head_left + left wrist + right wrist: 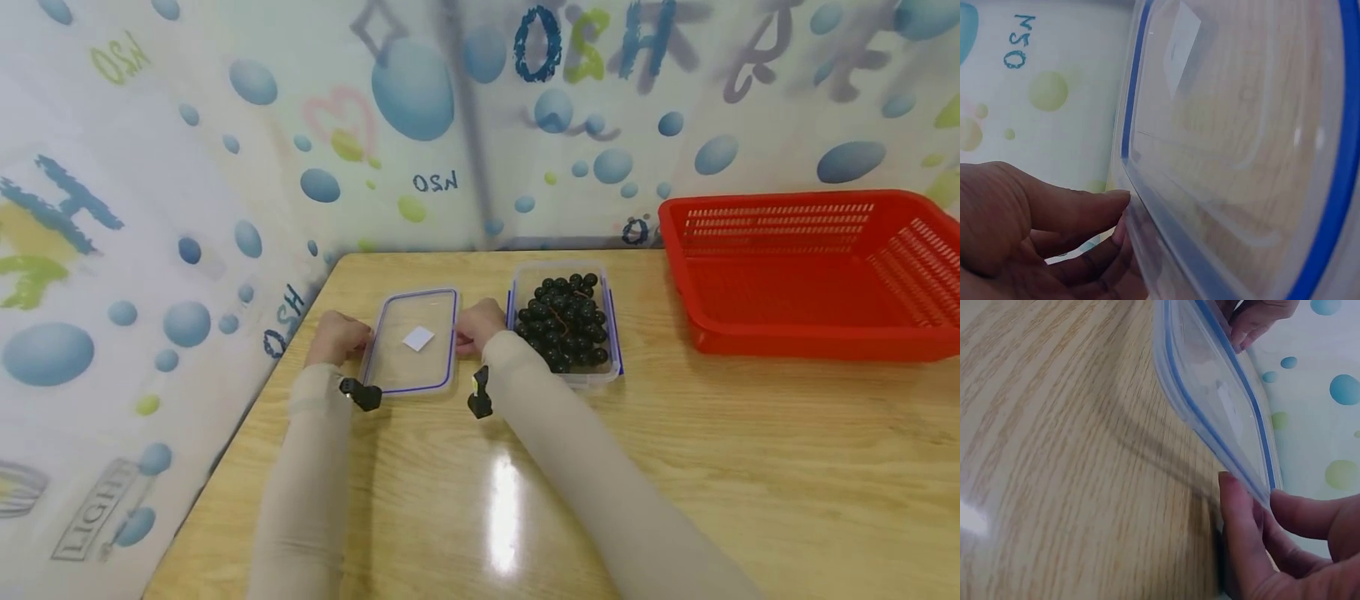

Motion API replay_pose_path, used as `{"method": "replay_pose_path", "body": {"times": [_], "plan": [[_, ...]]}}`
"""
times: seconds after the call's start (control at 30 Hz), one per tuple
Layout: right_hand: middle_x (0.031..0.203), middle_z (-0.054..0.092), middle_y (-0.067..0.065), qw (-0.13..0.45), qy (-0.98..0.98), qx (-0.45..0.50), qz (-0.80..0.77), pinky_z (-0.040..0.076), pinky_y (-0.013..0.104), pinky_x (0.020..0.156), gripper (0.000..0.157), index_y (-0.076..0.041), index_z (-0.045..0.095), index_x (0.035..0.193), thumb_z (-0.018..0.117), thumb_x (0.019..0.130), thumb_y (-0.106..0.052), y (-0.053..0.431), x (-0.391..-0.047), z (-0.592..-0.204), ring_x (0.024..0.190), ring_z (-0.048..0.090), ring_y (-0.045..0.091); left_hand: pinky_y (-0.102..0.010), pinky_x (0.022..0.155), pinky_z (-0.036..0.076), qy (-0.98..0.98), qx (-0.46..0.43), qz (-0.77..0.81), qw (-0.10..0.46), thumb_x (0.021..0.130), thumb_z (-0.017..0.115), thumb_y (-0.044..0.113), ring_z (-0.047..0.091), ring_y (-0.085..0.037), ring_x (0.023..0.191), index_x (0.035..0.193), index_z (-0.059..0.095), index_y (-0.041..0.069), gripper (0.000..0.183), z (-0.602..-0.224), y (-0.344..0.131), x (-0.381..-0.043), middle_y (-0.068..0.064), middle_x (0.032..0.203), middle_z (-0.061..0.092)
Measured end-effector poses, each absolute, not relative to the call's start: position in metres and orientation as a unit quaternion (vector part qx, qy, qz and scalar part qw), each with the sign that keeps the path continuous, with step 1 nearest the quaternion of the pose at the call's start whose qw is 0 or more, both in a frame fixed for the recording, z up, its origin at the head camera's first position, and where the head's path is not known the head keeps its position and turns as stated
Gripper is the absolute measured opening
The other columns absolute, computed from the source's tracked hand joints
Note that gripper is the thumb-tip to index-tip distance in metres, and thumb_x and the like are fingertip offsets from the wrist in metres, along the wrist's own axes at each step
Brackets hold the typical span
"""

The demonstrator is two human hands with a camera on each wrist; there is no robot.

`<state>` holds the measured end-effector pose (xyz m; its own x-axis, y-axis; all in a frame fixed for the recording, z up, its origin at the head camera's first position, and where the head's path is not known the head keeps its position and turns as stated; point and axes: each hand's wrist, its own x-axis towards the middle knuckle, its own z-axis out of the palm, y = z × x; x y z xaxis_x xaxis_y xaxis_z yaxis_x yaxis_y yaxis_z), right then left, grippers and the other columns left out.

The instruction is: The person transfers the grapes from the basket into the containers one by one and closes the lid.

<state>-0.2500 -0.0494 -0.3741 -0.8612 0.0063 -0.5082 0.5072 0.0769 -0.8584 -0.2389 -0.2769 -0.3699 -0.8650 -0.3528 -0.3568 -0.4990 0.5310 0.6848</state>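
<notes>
Both hands hold a clear plastic lid (397,367) with a blue seal line, one at each side, above the table. My left hand (339,337) pinches its left edge; in the left wrist view the thumb (1110,209) lies along the rim. On the opposite edge, my right hand (478,323) grips with thumb (1310,515) and fingers, as the right wrist view shows. A small white paper square (418,337) shows within the lid's outline. Just right of the right hand stands a clear container (592,379) full of dark grapes (566,321) on their stems.
A big red plastic basket (780,292) stands at the right of the wooden table (735,467). Patterned walls (480,150) rise behind the table and along its left edge.
</notes>
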Motion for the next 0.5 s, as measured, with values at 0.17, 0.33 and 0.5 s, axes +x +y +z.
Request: {"method": "replay_pose_path", "body": {"times": [0.17, 0.33, 0.5], "plan": [[0.073, 0.059, 0.015, 0.199, 0.689, 0.176, -0.675, 0.058, 0.04, 0.072, 0.012, 0.005, 0.055, 0.086, 0.055, 0.081, 0.016, -0.045, -0.249, -0.374, 0.062, 0.06, 0.023, -0.026, 0.058, 0.047, 0.886, -0.233, 0.391, 0.083, 0.091, 0.06, 0.005, 0.055, -0.019, 0.073, 0.107, 0.067, -0.008, 0.022, -0.367, -0.275, -0.24, -0.012, 0.092, 0.058], [0.074, 0.059, 0.015, 0.218, 0.663, 0.148, -0.701, 0.058, 0.04, 0.075, 0.008, 0.006, 0.057, 0.087, 0.058, 0.083, 0.013, -0.042, -0.25, -0.367, 0.064, 0.059, 0.023, -0.026, 0.061, 0.051, 0.891, -0.229, 0.388, 0.064, 0.089, 0.062, 0.006, 0.058, -0.015, 0.069, 0.11, 0.068, -0.008, 0.026, -0.359, -0.277, -0.239, -0.012, 0.097, 0.06], [0.076, 0.061, 0.014, 0.242, 0.635, 0.117, -0.724, 0.058, 0.037, 0.074, 0.019, 0.01, 0.058, 0.105, 0.06, 0.086, 0.013, -0.035, -0.255, -0.352, 0.065, 0.062, 0.023, -0.05, 0.092, 0.046, 0.874, -0.216, 0.431, 0.067, 0.09, 0.064, 0.011, 0.061, -0.011, 0.068, 0.122, 0.065, -0.006, 0.036, -0.345, -0.284, -0.233, -0.002, 0.083, 0.064]]}}
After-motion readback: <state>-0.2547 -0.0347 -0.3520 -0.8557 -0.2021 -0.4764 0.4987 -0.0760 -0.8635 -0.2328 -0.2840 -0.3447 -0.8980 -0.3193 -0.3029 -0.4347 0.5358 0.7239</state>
